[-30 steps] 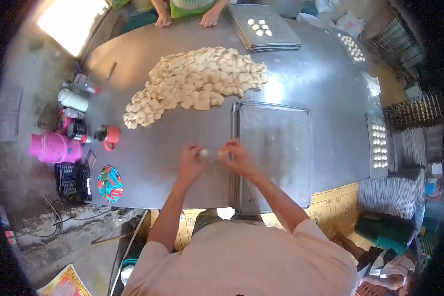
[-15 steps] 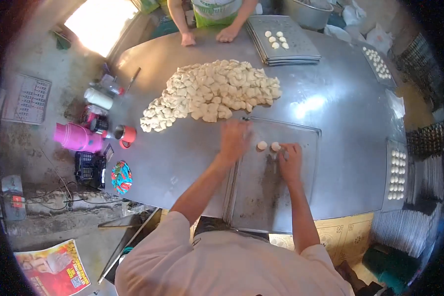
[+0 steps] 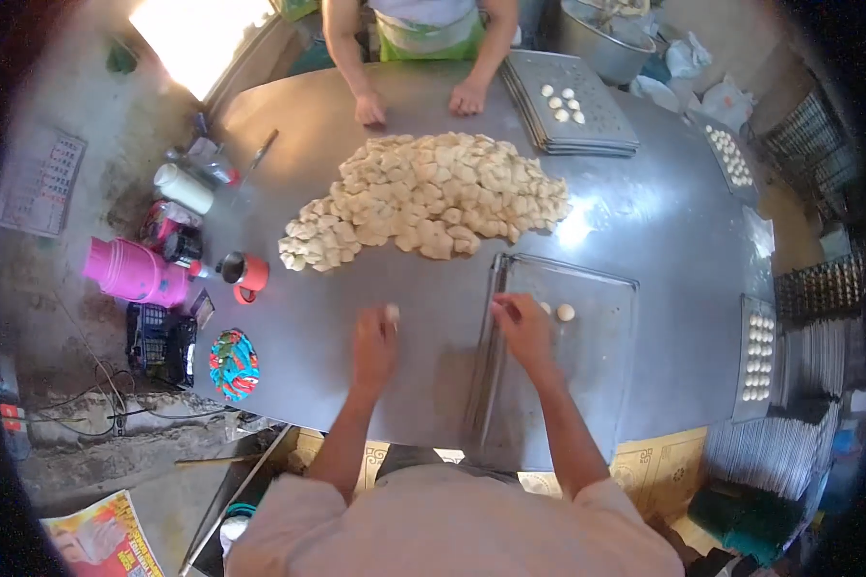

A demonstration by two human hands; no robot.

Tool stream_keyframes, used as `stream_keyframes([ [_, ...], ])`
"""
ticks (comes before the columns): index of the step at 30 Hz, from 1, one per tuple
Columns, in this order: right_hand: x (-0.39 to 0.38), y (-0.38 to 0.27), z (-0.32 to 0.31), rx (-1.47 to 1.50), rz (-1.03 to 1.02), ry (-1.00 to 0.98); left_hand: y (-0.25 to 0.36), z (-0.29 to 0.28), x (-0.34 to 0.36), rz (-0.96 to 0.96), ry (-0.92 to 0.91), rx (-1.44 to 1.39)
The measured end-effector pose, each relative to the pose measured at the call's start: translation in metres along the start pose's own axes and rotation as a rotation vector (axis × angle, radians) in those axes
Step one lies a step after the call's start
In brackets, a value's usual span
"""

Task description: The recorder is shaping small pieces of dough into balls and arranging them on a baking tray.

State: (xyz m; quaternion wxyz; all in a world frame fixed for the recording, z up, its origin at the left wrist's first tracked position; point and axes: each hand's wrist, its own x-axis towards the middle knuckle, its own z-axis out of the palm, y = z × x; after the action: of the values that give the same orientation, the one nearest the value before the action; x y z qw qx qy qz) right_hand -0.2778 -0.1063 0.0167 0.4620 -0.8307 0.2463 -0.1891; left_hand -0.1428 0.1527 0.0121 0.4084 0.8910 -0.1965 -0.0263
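My left hand (image 3: pixel 371 346) is over the bare table left of the tray, its fingers closed on a small dough piece (image 3: pixel 393 313) at the fingertips. My right hand (image 3: pixel 526 332) is at the tray's left edge, fingers curled together; whatever they may hold is hidden. Just right of it, two round dough balls (image 3: pixel 566 313) sit side by side on the metal baking tray (image 3: pixel 587 385), one partly covered by the hand. Beyond both hands lies a large heap of cut dough pieces (image 3: pixel 423 192).
Across the steel table (image 3: pixel 289 317) rest a co-worker's hands (image 3: pixel 468 98). Stacked trays with dough balls (image 3: pixel 587 130) stand far right; filled trays (image 3: pixel 758 358) line the right edge. At left are a red mug (image 3: pixel 251 277), pink containers (image 3: pixel 135 272) and a patterned cloth bundle (image 3: pixel 234 363).
My left hand has come back from the heap's near edge toward me and left, now with a dough piece. My right hand has left the dough ball and moved left to the tray's edge.
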Motion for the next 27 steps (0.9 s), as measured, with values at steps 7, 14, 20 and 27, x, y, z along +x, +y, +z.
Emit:
stream_keyframes([
  [7, 0.172, -0.029, 0.147, -0.131, -0.094, -0.010, -0.065, 0.007, -0.054, 0.224, -0.208, 0.192],
  [14, 0.041, -0.034, 0.151, -0.224, 0.147, -0.134, -0.132, -0.083, -0.075, 0.104, 0.090, 0.506],
  [20, -0.022, -0.005, 0.169, -0.643, -0.669, -0.208, -0.186, -0.082, -0.008, 0.506, -0.069, 0.713],
  [27, -0.034, -0.030, 0.188, -0.598, -0.180, -0.380, -0.166, -0.077, -0.068, 0.317, 0.184, 0.285],
])
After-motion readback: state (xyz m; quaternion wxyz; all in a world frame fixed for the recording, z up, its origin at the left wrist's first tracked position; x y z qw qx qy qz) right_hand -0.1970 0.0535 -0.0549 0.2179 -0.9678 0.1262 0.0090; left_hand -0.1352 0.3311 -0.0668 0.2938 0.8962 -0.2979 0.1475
